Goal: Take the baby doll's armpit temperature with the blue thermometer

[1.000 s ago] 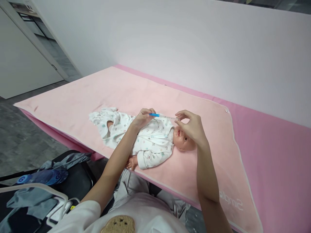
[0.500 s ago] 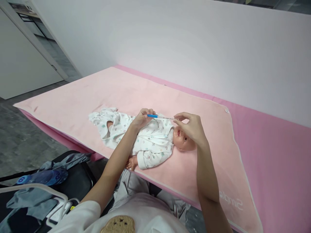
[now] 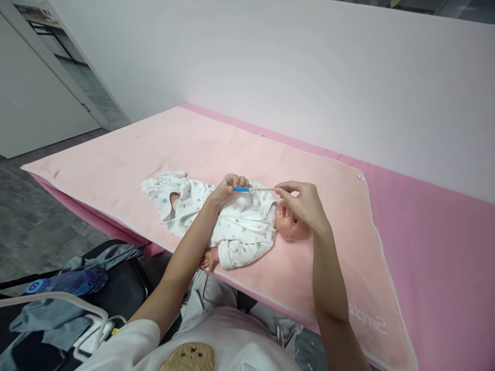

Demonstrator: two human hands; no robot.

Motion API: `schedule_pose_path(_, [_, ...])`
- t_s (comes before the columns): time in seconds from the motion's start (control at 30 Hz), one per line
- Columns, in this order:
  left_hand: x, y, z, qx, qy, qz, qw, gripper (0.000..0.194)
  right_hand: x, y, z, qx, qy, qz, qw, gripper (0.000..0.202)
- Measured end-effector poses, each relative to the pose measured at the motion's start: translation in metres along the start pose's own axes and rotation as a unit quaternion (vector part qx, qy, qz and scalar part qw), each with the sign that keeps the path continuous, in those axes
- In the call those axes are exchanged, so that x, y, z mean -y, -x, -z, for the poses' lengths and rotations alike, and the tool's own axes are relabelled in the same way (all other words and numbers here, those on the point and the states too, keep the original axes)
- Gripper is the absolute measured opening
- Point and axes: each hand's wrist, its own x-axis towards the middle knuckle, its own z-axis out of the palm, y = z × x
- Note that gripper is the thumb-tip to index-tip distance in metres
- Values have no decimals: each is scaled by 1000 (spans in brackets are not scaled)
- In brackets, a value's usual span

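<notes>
1. My left hand (image 3: 229, 188) pinches the blue end of a thin stick (image 3: 253, 189).
2. My right hand (image 3: 305, 203) pinches the other tip.
3. It lies sideways between them, just above the doll (image 3: 240, 224) on the pink bed (image 3: 444, 247).

A pink bed (image 3: 444, 247) carries a paler pink towel (image 3: 216, 149), with a clothed doll (image 3: 240, 224) lying on it.
</notes>
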Motion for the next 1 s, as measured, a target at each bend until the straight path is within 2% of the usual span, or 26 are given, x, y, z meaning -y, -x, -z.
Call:
schedule_pose_path(0.3, [0,0,0,25,-21,2,999,62,-2,-1,2,34,30,28,999,19])
schedule_pose_path(0.53, [4,-1,5,33,-15,-11,999,60,-2,0,2,42,39,20,998,19])
schedule_pose_path(0.77, [5,-2,4,-15,-3,5,1000,65,0,-1,1,46,37,14,998,25])
schedule_pose_path(1.0, [8,-3,8,6,-24,-18,1000,58,0,-1,2,29,35,9,999,30])
